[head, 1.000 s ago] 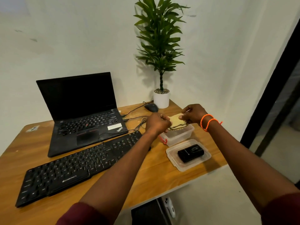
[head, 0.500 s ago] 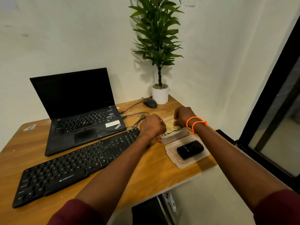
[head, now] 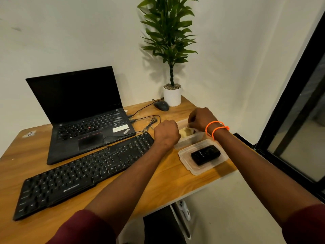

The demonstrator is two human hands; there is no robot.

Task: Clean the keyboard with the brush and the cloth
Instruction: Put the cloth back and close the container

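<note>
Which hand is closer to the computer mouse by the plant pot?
Right. The right hand is just in front of the mouse, to its right; the left hand sits further toward the person.

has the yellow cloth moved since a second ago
Yes. The yellow cloth, earlier held up above the clear container, now sits down inside it, between the left hand and right hand.

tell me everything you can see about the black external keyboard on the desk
The keyboard is a full-size black one that looks plastic, with white key legends and a white ZEBRONICS mark on its near edge. It lies flat on the wooden desk, set diagonally in front of the open laptop, its left end nearer the person. The left hand is just past its far right corner, and the forearm crosses above that end; contact cannot be told. A thin black cable runs by its far edge.
</note>
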